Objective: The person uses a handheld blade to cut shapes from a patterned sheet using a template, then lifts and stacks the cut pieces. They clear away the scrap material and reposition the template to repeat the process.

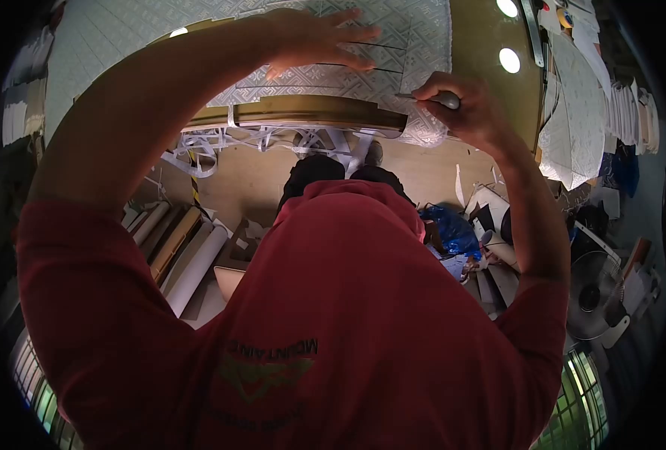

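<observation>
My left hand point(318, 41) lies with fingers spread on a pale, silvery sheet with a geometric pattern point(423, 30). Dark straight lines run across the sheet beside and beneath those fingers. Close to the sheet's near right corner, my right hand point(464, 109) is closed around a slim grey tool point(447, 99) with a rounded handle end. Its narrow tip points left, right at the sheet; most of the handle is hidden in my fist. The sheet covers much of a brownish table point(490, 34) and hangs over its front edge.
White strips point(198, 150) dangle and lie tangled below the table's front edge. Rolls point(194, 262) stand low on the left. A blue plastic bag point(453, 231) sits among scraps on the right, with a fan point(592, 292) farther right. A metal ruler point(532, 30) lies at the table's right side.
</observation>
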`<state>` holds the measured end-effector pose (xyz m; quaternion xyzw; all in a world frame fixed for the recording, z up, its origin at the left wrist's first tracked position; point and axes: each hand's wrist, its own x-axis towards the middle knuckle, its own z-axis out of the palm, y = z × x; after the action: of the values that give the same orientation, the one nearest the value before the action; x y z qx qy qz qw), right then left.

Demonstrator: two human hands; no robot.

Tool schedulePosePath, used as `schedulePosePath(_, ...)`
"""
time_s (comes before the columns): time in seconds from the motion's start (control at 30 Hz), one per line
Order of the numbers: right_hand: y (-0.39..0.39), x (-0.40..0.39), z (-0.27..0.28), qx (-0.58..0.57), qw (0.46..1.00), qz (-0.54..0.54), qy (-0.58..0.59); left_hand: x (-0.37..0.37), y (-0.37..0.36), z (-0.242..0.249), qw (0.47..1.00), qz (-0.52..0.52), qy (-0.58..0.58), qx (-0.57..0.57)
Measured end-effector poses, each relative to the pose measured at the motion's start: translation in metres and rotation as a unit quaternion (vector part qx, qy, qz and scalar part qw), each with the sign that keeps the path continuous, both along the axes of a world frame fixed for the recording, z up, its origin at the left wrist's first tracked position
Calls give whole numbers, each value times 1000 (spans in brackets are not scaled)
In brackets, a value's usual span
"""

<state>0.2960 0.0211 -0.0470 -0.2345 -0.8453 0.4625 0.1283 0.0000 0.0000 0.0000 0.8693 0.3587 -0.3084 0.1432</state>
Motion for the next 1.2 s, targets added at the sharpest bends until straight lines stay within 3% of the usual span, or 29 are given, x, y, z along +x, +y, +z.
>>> schedulePosePath(0.07,-9,1,-7,-32,996,-37,77,-5,1,-14,1000,6,-13,26)
schedulePosePath(0.2,-20,-33,-24,-7,992,-49,120,-16,3,-18,996,56,-64,18)
schedulePosePath(0.4,-38,-75,-18,24,992,-83,89,-15,8,-12,999,7,-46,3)
schedulePosePath(0.47,-38,-70,-18,22,995,-76,62,-20,10,-19,996,-1,-89,13)
schedulePosePath(0.6,-42,-82,-32,-13,988,-83,130,-20,10,-14,998,-2,-55,-3)
schedulePosePath(0.7,-49,-127,-38,62,982,-68,164,-28,14,-39,993,-6,-114,25)
schedulePosePath(0.8,-73,-210,-59,50,973,-43,221,-22,11,-38,997,-47,-47,48)
schedulePosePath(0.9,-96,-251,-50,109,969,-97,199,-29,18,-44,993,-52,-87,64)
schedulePosePath(1.03,-119,-206,-27,72,978,-109,160,-27,20,-28,994,-71,-77,21)
schedulePosePath(1.2,-141,-128,-10,48,955,-271,108,-31,19,-36,987,-102,-121,35)
